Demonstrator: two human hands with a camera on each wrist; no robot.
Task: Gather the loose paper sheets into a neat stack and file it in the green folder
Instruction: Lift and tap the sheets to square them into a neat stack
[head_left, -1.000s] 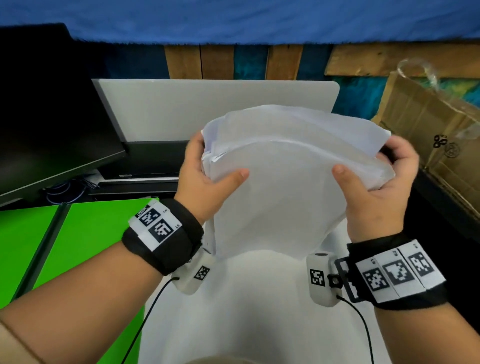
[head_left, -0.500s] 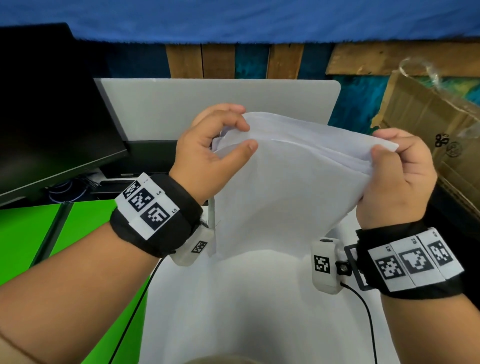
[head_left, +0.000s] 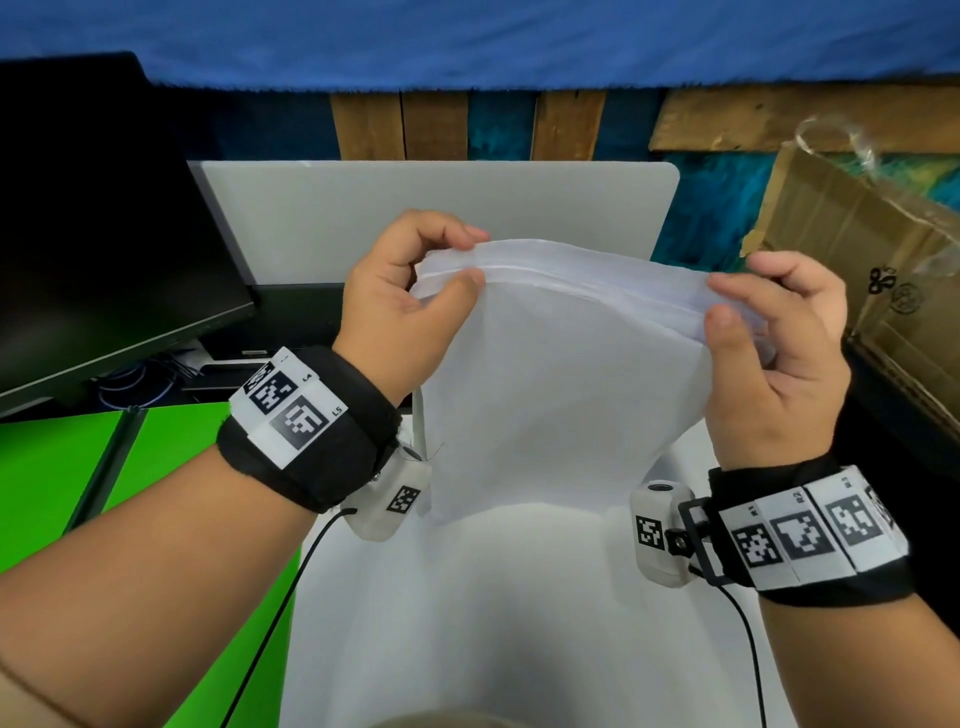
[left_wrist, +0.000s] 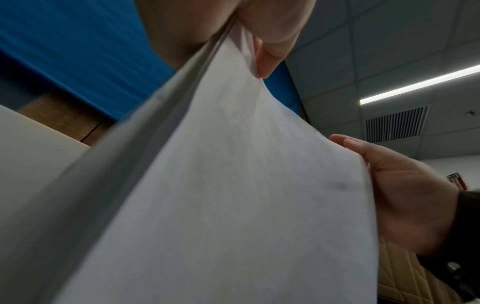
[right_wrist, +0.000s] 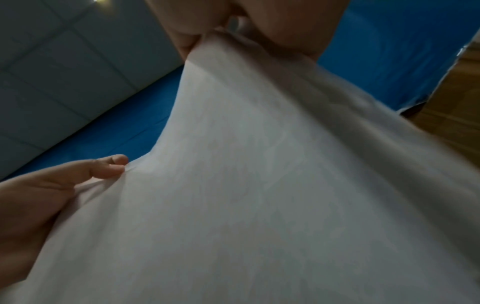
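A stack of white paper sheets (head_left: 561, 374) hangs upright above the white table (head_left: 519, 623), its bottom edge near the surface. My left hand (head_left: 410, 291) pinches the stack's top left corner between thumb and curled fingers. At the top right corner my right hand (head_left: 769, 332) pinches it the same way. The sheets' top edges lie close together in a thin band. The left wrist view shows the paper (left_wrist: 233, 195) running down from my left fingers, with my right hand (left_wrist: 405, 191) at its far edge. From the right wrist the paper (right_wrist: 272, 195) fills the view. The green folder (head_left: 104, 499) lies open at left.
A dark monitor (head_left: 104, 234) stands at the back left with cables under it. A grey upright panel (head_left: 467, 208) rises behind the paper. A cardboard box (head_left: 872, 280) leans at the right. Blue cloth and wooden planks form the back wall.
Both hands have shifted from the stack's sides up to its top corners. The fanned sheets have drawn together into an evener stack that now hangs more upright.
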